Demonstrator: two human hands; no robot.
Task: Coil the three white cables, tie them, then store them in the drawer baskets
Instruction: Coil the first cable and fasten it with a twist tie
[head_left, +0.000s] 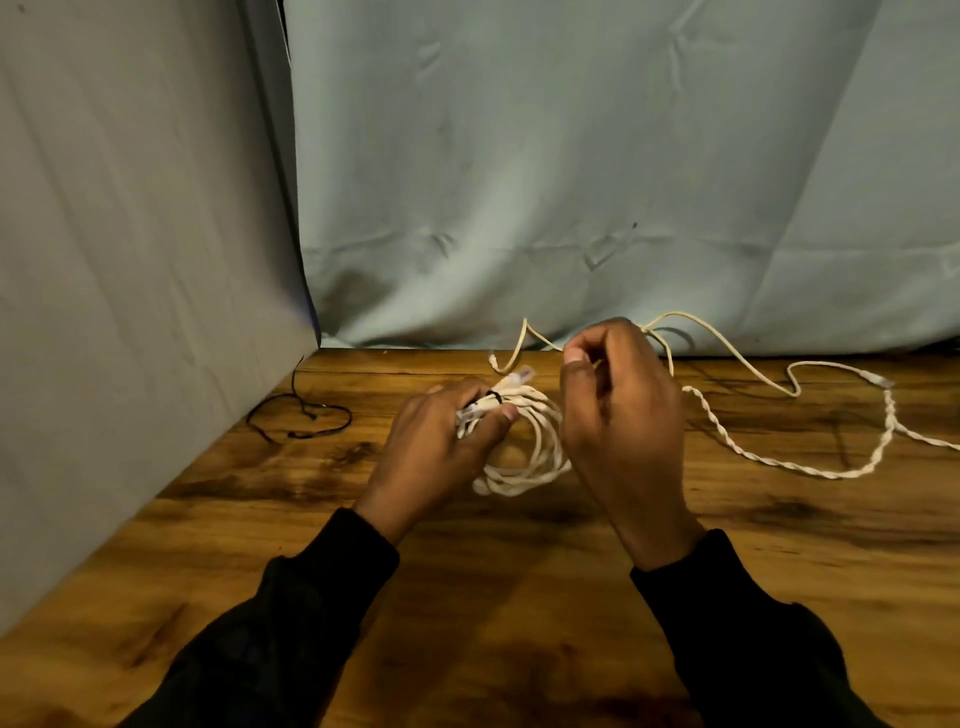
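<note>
Mid-frame, your left hand (447, 436) pinches the coiled white braided cable (524, 447) at its black tie (493, 400) on the brown wooden worktop (260, 519). Your right hand (618, 410) is clenched around a thin white cable (727, 343) trailing toward the right; a loose twisted white cable (779, 457) lies at right.

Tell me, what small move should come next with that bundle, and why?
Probably pull the black tie snug. The left hand grips the coiled white cable where the tie wraps it, and the right hand is raised beside it with fingers pinched. Two cables stay uncoiled.
</note>
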